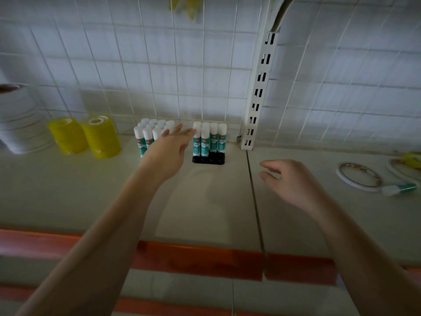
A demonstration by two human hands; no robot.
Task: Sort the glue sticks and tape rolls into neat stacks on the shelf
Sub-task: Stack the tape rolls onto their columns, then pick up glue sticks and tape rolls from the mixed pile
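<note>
Seen from above, looking down on a pale shelf (pixel 205 201) with an orange front edge, backed by a white wire grid (pixel 182 65) and a slotted white upright (pixel 257 92). Left hand (pixel 168 151) stretched forward over the shelf, fingers straight and slightly spread, holding nothing, fingertips lying between two groups of glue sticks and in front of both. To its left, a block of glue sticks (pixel 148 131) standing upright, white caps up, teal labels, packed close in rows, partly hidden behind the hand. To its right, a smaller group of glue sticks (pixel 213 139) upright in a black tray (pixel 208 159), near the foot of the upright; whether the fingertips touch them cannot be told. Right hand (pixel 289 181) hovering lower and well to the right, fingers loosely curled, empty, apart from everything. Further left on the shelf, two stacks of yellow tape rolls (pixel 84 135) standing side by side, just beside a tall stack of white tape rolls (pixel 20 124) at the frame edge. At far right, lying flat on the shelf, a white-rimmed patterned tape ring (pixel 360 176), another ring (pixel 403 167) partly cut off by the edge, and a single glue stick (pixel 401 189) on its side, touching or just beside the nearer ring. Picture blurred toward the edges.
</note>
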